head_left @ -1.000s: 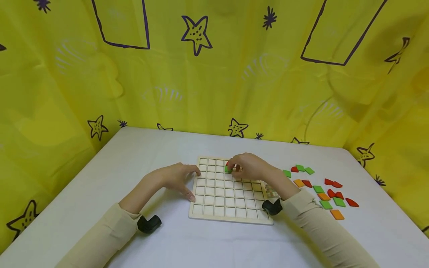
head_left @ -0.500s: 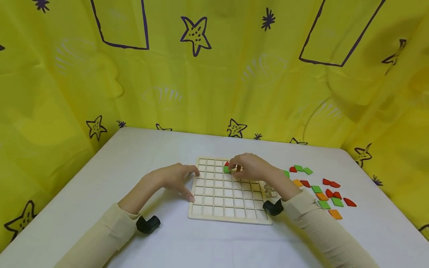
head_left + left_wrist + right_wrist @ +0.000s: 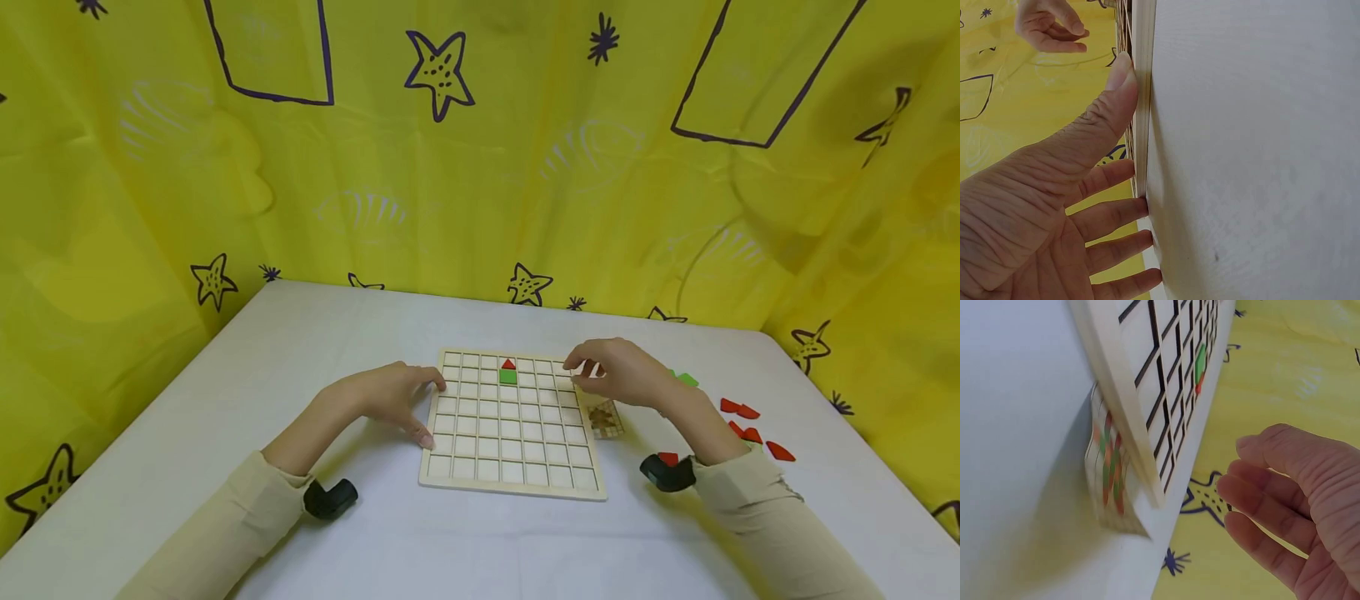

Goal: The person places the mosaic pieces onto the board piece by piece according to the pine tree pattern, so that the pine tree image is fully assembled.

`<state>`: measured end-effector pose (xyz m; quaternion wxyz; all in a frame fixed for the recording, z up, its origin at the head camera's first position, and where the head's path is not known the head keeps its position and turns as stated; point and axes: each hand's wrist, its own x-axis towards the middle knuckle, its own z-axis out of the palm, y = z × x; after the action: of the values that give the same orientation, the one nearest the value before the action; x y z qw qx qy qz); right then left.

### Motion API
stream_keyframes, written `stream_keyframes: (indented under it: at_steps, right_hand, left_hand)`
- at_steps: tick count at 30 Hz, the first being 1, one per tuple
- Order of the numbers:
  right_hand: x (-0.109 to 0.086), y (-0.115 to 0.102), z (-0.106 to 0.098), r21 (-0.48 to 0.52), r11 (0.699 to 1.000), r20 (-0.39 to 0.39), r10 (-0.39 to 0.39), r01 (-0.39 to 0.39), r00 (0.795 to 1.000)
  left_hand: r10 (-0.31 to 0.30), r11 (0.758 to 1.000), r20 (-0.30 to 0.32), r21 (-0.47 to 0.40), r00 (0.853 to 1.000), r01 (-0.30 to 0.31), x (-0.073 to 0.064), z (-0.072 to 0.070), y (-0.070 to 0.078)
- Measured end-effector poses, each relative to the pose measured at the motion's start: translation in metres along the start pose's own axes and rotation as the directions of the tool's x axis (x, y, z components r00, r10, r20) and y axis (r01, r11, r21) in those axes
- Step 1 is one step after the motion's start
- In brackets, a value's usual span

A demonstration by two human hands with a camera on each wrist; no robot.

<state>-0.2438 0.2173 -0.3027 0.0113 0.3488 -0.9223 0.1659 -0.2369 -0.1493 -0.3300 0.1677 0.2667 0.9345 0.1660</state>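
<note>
A pale wooden grid board [image 3: 510, 490] lies on the white table. In its far row sits a red triangle [image 3: 509, 364], with a green square [image 3: 508, 377] in the cell just nearer. My left hand [image 3: 390, 400] rests on the board's left side, thumb and fingers spread along the edge; the left wrist view shows the thumb against the wooden rim [image 3: 1143, 94]. Over the board's far right corner hovers my right hand [image 3: 622, 371], fingers loosely bent, holding nothing visible. A small patterned card [image 3: 1107, 469] lies partly under the board's right edge.
Several loose red pieces [image 3: 780, 451] and green pieces [image 3: 687, 379] lie on the table to the right, some hidden by the right forearm. A yellow curtain [image 3: 480, 183] with drawn stars hangs behind and beside the table.
My right hand has moved right, away from the red triangle and green square, which now show fully in their cells. The left hand stays at the board's left edge.
</note>
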Motion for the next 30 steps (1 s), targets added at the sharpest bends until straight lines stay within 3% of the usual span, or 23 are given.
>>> stream_keyframes:
  at_steps: [9, 21, 30]
  right_hand:
    - [-0.034, 0.021, -0.013, -0.008, 0.999, -0.091, 0.035, -0.036, 0.995]
    - [-0.068, 0.044, -0.013, -0.004, 0.982, -0.064, 0.191, -0.191, 0.980]
    - [-0.100, 0.047, -0.014, -0.039, 0.982, -0.094, 0.181, -0.185, 0.979]
  left_hand:
    - [-0.016, 1.000, 0.010, -0.005, 1.000, 0.016, 0.001, -0.002, 0.003]
    - [-0.014, 1.000, 0.012, -0.001, 1.000, 0.014, 0.001, 0.002, 0.002]
    - [-0.003, 1.000, 0.006, -0.004, 1.000, 0.003, 0.000, 0.000, 0.002]
